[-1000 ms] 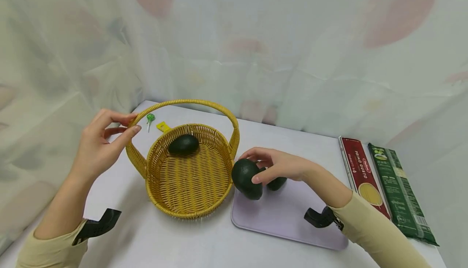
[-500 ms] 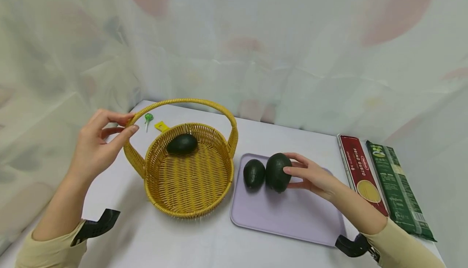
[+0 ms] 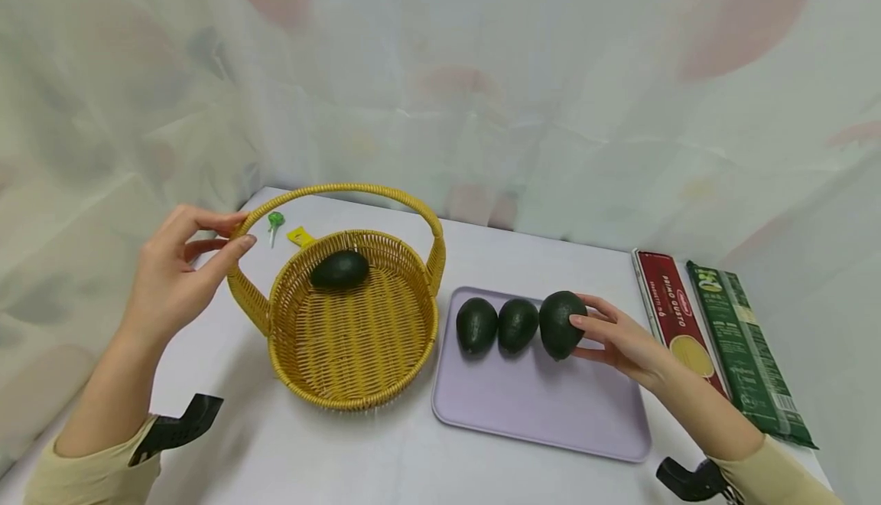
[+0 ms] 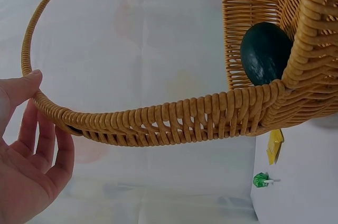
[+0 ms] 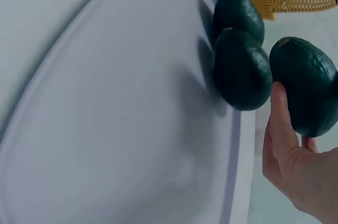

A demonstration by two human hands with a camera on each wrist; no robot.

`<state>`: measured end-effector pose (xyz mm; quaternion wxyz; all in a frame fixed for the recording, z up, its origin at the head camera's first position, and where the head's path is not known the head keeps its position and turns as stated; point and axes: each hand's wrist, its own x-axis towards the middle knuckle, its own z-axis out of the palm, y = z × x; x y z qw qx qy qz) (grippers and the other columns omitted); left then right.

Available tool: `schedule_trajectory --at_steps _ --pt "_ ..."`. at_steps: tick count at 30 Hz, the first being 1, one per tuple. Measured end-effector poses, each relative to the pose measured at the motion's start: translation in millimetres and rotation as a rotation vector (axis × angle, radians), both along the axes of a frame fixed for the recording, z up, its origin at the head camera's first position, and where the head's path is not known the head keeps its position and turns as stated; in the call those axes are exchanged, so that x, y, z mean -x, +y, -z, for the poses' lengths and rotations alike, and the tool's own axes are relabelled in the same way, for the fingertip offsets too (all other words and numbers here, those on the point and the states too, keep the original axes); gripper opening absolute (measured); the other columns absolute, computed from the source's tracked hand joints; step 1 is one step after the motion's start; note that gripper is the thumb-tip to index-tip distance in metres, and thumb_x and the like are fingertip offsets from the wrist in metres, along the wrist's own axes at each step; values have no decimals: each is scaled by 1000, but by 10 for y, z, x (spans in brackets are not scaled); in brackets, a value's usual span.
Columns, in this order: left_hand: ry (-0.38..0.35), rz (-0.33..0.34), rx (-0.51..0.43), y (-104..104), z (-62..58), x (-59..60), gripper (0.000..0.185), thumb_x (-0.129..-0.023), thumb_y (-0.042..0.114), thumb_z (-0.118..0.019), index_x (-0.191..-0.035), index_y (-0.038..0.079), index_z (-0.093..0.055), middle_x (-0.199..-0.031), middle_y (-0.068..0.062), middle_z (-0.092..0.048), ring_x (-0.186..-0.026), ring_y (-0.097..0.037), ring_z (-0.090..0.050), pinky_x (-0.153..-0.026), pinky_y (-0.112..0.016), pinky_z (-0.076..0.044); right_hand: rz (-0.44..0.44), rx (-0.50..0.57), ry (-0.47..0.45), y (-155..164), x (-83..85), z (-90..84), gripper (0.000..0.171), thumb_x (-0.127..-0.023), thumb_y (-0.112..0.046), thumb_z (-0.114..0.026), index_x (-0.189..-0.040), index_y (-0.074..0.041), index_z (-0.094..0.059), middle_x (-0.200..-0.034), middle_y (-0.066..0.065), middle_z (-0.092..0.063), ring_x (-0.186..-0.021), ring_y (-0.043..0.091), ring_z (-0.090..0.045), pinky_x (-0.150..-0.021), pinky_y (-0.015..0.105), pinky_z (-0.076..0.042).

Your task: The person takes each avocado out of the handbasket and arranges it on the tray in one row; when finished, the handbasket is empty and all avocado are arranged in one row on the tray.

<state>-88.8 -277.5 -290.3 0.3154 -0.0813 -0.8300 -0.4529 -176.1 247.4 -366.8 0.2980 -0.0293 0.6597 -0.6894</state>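
Woven yellow wicker basket (image 3: 354, 321) with hoop handle, pinched at the handle by left hand (image 3: 180, 268). Beside it, flat lilac plastic tray (image 3: 544, 413) carrying three dark green avocados; rightmost avocado (image 3: 560, 324) gripped by curled fingers of right hand (image 3: 619, 340).

Pale yellow-beige long sleeves on both arms, cuffs ending at the wrists; black plastic camera mount strapped at each wrist, angular clip shape; left hand (image 3: 175, 272) and right hand (image 3: 619, 340) bare, no rings.
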Motion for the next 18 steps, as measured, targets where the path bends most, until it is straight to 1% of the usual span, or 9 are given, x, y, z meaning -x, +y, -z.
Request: schedule_trajectory --at_steps 3,8,13,18 --pt "-4 -2 -4 3 -7 -4 26 -80 -14 -70 -105 -9 -64 -103 5 -60 -96 -10 -56 -82 -9 -48 30 -32 -11 35 10 35 50 -97 -18 -60 -141 -11 -37 -123 5 -52 -104 17 -63 -91 44 -53" --pt "-7 -5 -4 8 -11 -4 25 -80 -14 -71 -104 -9 -64 -103 4 -60 -95 -10 -57 -82 -10 -48 64 -119 -10 75 38 128 66 -97 -21 -60 -148 -4 -22 -132 15 -41 -103 19 -62 -89 41 -55" --pt "-6 -7 -3 8 -11 -3 25 -80 -14 -71 -103 -9 -64 -102 5 -60 -95 -10 -56 -81 -9 -48 74 -193 20 81 71 241 69 -96 -23 -62 -149 -2 -23 -133 20 -40 -103 19 -62 -88 42 -55" --pt "-9 -9 -3 9 -14 -1 25 -80 -13 -71 -103 -9 -64 -102 5 -60 -95 -10 -56 -81 -9 -48 75 -205 25 86 95 318 69 -96 -24 -62 -149 -1 -23 -131 20 -41 -101 19 -62 -86 40 -56"
